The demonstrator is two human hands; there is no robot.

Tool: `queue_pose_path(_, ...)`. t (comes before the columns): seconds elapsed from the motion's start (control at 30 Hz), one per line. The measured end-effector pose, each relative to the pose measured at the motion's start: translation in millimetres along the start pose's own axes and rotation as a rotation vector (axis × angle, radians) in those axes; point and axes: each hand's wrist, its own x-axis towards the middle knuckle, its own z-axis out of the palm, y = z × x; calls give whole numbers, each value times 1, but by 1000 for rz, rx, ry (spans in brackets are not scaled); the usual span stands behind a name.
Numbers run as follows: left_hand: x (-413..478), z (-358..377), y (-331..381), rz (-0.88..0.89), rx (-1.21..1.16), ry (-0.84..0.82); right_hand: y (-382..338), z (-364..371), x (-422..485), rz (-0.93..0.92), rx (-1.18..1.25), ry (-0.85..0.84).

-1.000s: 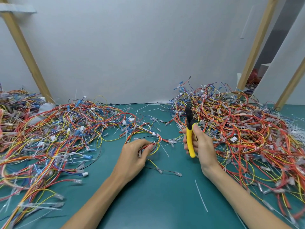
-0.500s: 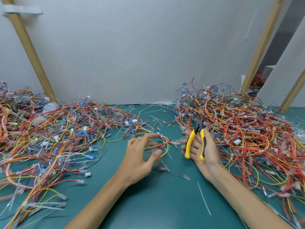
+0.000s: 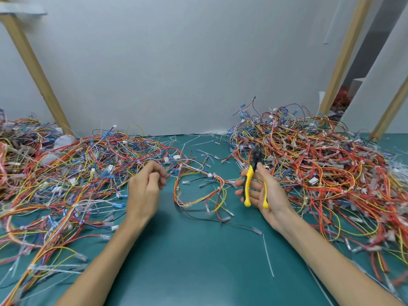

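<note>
Right of centre in the frame, the right hand point(image 3: 268, 192) grips yellow-handled wire cutters point(image 3: 248, 186), fingers wrapped round the spread handles, black nose pointing up toward the far wall. Left of centre, the left hand point(image 3: 145, 186) hovers with its fingers curled in; I cannot tell whether they pinch a strand. Between the two hands a loose wire harness point(image 3: 198, 193) lies looped on the green mat point(image 3: 198, 268). Tangled wire heaps fill the left point(image 3: 66, 173) and right point(image 3: 326, 171) sides. A cut cable tie point(image 3: 268, 257) lies lower right.
</note>
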Motion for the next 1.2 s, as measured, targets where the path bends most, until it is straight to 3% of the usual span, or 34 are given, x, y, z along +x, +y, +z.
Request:
queue_pose_path(0.13, 5, -11, -7, -18, 212, -386, 0, 0, 0, -45, -33, 92)
queue_pose_path(0.2, 2, -8, -7, 31, 264, -485, -2, -2, -1, -50, -70, 98)
queue_pose_path(0.37, -3, 1, -11, 98, 349, -519, -1, -1, -3, -154, -244, 169)
queue_pose_path(0.47, -3, -1, -11, 102, 348, -537, -2, 1, -4, -190, -169, 168)
queue_pose_path(0.67, 5, -12, -11, 165, 471, -802, -10, -5, -6, -231, -91, 77)
queue_pose_path(0.73, 4, -10, -11, 164, 464, -700, -10, -6, -7, -295, -128, 34)
queue_pose_path(0.83, -2, -1, -2, 137, 291, -398, -8, -4, -8, -368, -187, 42)
queue_pose_path(0.93, -6, 8, 11, 119, 109, -261, -3, 0, -8, -475, -351, 131)
queue_pose_path(1.03, -9, 14, 28, 33, -120, -299, -1, 1, -9, -645, -590, 261)
queue_pose_path(1.2, -12, 21, 31, -462, -736, -560, 2, -1, -8, -833, -935, 394)
